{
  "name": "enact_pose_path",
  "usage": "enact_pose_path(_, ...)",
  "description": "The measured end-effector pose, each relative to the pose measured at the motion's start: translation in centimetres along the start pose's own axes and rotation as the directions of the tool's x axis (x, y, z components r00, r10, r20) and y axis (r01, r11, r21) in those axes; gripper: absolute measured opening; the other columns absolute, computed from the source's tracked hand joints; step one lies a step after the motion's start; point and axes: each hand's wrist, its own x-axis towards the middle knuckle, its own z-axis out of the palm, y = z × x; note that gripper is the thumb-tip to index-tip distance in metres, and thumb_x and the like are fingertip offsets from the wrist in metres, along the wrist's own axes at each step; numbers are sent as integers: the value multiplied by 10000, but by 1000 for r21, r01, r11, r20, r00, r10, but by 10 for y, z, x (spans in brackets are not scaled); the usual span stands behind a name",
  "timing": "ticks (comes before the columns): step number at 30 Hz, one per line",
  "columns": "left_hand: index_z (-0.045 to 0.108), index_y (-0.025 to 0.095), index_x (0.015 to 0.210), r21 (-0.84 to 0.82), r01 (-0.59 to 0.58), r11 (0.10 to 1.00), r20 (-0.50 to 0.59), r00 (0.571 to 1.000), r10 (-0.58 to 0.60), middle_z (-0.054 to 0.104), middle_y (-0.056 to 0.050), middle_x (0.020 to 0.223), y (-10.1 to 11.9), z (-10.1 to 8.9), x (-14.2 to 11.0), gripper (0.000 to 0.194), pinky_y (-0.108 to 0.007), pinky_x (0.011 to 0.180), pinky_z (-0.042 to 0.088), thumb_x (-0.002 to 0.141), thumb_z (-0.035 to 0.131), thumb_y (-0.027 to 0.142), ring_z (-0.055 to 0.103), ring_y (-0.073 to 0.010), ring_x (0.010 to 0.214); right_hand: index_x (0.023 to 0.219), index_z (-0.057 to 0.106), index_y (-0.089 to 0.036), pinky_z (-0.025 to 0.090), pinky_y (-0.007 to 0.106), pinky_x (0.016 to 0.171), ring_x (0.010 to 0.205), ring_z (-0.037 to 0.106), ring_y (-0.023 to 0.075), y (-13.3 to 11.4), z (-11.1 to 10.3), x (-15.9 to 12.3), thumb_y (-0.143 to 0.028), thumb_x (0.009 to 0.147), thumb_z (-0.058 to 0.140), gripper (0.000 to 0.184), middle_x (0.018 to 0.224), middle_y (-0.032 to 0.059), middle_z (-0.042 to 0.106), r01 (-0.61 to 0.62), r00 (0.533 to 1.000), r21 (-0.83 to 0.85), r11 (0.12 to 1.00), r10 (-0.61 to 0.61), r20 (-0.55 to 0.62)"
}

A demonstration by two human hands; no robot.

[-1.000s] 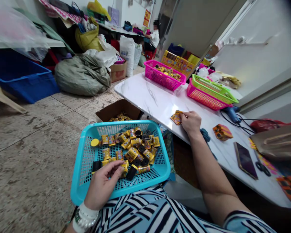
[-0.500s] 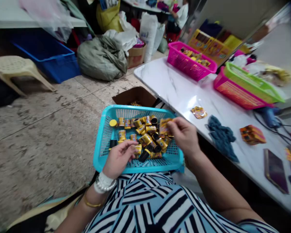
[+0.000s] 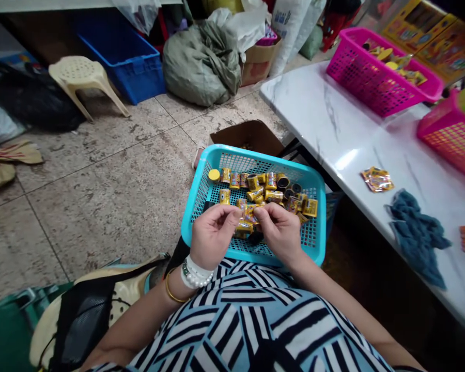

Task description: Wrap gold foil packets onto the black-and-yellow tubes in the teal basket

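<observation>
A turquoise plastic basket (image 3: pixel 194 206) sits at my lap, with several small yellow-wrapped cylinders (image 3: pixel 273 196) in it. Some show black ends, and one round yellow cap (image 3: pixel 214 175) lies at the back left. Over the basket's near half, my left hand (image 3: pixel 213 231) pinches the left side of a small yellow printed plastic wrapper (image 3: pixel 250 213). The thumb and fingers of my right hand (image 3: pixel 282 231) are closed on its other side. My fingertips partly cover the wrapper, so I cannot tell whether anything is inside it.
On the white marbled table (image 3: pixel 306 93) at the right are a pink basket (image 3: pixel 380 77), flat yellow wrappers (image 3: pixel 376 179) and a blue cloth (image 3: pixel 418 232). Beyond my basket stands an open cardboard box (image 3: pixel 248 133). A beige stool (image 3: pixel 81 72) and blue crate (image 3: pixel 135 72) stand on the floor.
My right hand has moved from the basket's right side to its middle with the wrapper and now meets my left hand. The view has swung, bringing the stool further in.
</observation>
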Motion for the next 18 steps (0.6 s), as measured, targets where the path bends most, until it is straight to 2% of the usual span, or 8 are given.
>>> enact_pose_path(4,730,173,733,72,-37,997,-9,999,38,662,-41,766,0,2,4,161,-256,662,500,781,741,327,590,-149,710,694,640,-209,433,261,550,560,525,126,-2,4,-3,-342,910,609,256,595,-7,601,100,995,-10,995,-100,21)
enact_pose_path(7,713,182,670,64,24,998,-35,999,-22,658,-36,749,-5,0,10,147,-276,705,507,726,768,306,593,-166,752,816,682,-211,485,267,569,603,579,137,-3,3,1,-366,894,626,182,689,6,665,-9,992,161,987,-11,123)
enact_pose_path(10,727,192,740,-6,140,990,-21,990,-140,637,-17,702,-10,-4,15,141,-268,661,487,743,745,331,571,-160,723,907,688,-201,513,262,586,627,611,131,-3,-1,8,-367,850,680,175,767,10,704,-119,981,295,948,65,185)
enact_pose_path(12,723,191,714,10,140,990,8,990,-140,601,-6,662,-13,-7,17,149,-260,635,459,760,731,333,536,-145,684,895,693,-196,519,265,616,660,629,133,-4,-3,13,-329,841,687,143,796,17,718,-92,984,265,960,47,170)
enact_pose_path(15,688,185,583,112,42,993,44,998,-48,532,2,612,-15,-11,20,247,-257,632,422,781,721,328,482,-131,662,857,705,-202,514,278,661,700,645,144,-7,-2,18,-261,848,668,71,795,19,725,48,986,102,994,-63,152)
enact_pose_path(18,717,180,631,77,47,996,9,999,-48,562,1,661,-16,-13,21,212,-240,577,389,776,736,333,464,-108,628,833,709,-200,498,280,676,699,639,143,-9,2,22,-222,851,658,58,772,15,721,141,975,-9,990,-137,175)
